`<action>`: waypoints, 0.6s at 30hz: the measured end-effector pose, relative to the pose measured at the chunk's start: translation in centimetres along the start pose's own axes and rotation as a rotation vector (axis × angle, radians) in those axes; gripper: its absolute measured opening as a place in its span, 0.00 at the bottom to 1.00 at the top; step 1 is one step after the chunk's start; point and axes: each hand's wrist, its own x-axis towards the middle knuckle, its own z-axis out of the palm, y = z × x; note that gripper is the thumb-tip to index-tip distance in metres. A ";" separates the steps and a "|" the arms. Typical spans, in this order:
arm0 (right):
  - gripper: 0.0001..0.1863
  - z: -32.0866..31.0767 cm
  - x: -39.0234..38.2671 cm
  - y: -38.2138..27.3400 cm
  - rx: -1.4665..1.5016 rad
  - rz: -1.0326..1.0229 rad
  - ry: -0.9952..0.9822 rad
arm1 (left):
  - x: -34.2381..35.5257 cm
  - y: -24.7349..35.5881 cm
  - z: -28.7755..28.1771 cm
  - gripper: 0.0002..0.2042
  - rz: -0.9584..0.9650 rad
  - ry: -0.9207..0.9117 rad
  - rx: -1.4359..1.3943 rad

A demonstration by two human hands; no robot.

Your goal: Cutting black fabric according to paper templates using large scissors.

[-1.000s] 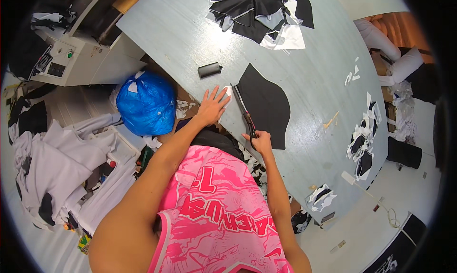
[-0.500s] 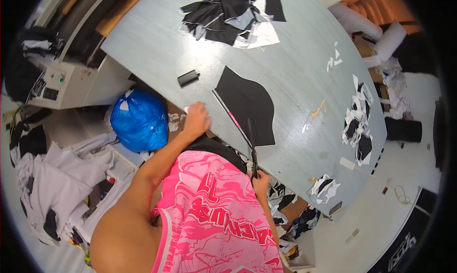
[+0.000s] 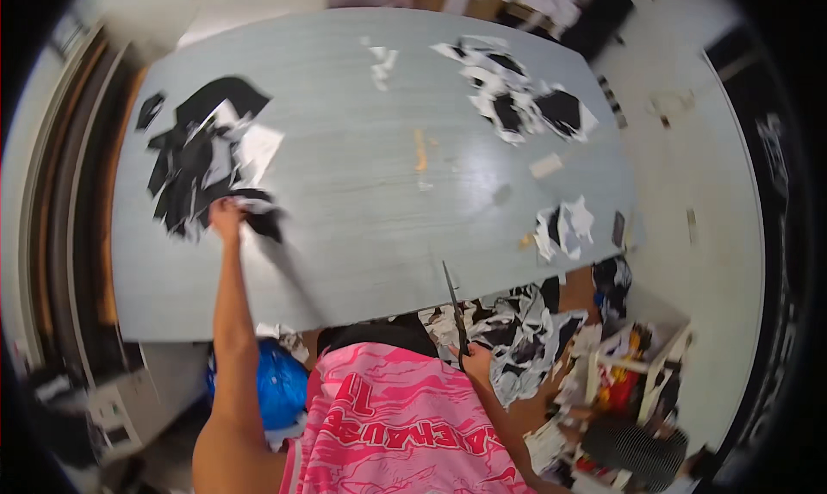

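My left hand (image 3: 226, 211) stretches out over the table (image 3: 345, 236) to the lower edge of a heap of black and white fabric pieces (image 3: 185, 167), closed on a loose black and white piece (image 3: 265, 217) that casts a long shadow. Motion blurs the fingers slightly. My right hand (image 3: 474, 360) grips black-handled scissors (image 3: 457, 313) at the near edge, their long blades pointing up over the tabletop.
Cut scraps (image 3: 560, 106) and a smaller scrap bunch (image 3: 564, 231) lie on the right. Below the table are a blue plastic bag (image 3: 276, 382), piled offcuts (image 3: 525, 339), a white bin (image 3: 680, 347) and a dark fan (image 3: 637, 447). Beige equipment (image 3: 121, 408) stands lower left.
The view has swung round. My left hand has reached forward from the table edge to the heap and taken a piece; the curved black piece has left the table's near middle.
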 end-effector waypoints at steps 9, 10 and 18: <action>0.26 -3.2 10.4 3.3 0.201 0.022 0.154 | -15.6 1.3 25.0 0.20 0.791 -0.377 0.725; 0.26 -4.4 10.0 4.1 0.118 -0.008 0.223 | -19.4 2.6 31.3 0.20 0.788 -0.552 0.718; 0.25 -9.8 3.1 8.4 0.111 0.404 0.173 | -30.4 14.3 70.5 0.25 1.124 -1.018 0.781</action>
